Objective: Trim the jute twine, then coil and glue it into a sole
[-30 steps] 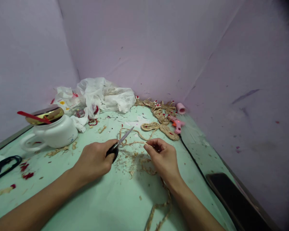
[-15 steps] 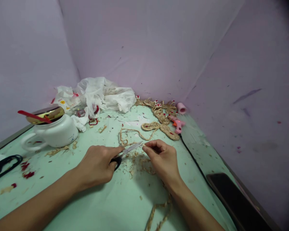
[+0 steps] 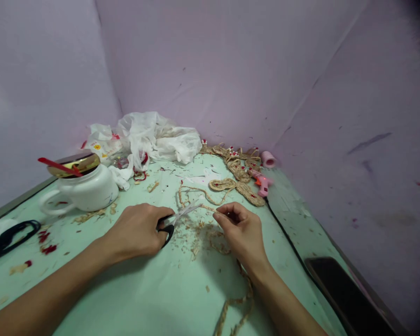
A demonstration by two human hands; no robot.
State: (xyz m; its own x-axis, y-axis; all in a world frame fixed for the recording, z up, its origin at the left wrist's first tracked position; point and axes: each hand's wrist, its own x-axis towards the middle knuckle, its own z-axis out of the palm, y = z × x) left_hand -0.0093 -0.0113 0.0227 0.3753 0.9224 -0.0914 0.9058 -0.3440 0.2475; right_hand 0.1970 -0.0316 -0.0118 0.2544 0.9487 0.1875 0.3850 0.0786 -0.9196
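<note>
My left hand (image 3: 136, 231) grips black-handled scissors (image 3: 177, 219), whose blades point right toward my right hand. My right hand (image 3: 243, 231) is closed in a pinch on a thin jute cord (image 3: 210, 205) that runs up and back over the green table (image 3: 154, 289). The scissor blades lie at the cord just left of my right fingertips. A thicker braided jute rope (image 3: 236, 305) trails from under my right wrist to the near edge. Jute clippings (image 3: 196, 235) lie scattered between my hands.
A white pot (image 3: 86, 191) with a gold lid and red stick stands at the left. Crumpled plastic bags (image 3: 150, 137) lie at the back. Coiled jute pieces (image 3: 236, 179), a pink glue gun (image 3: 262, 182) and its black cable sit back right. A dark phone (image 3: 343, 294) lies at the right edge.
The scissor blades swung down from pointing up and back to lie level at the cord by my right fingers. Both hands stayed nearly in place.
</note>
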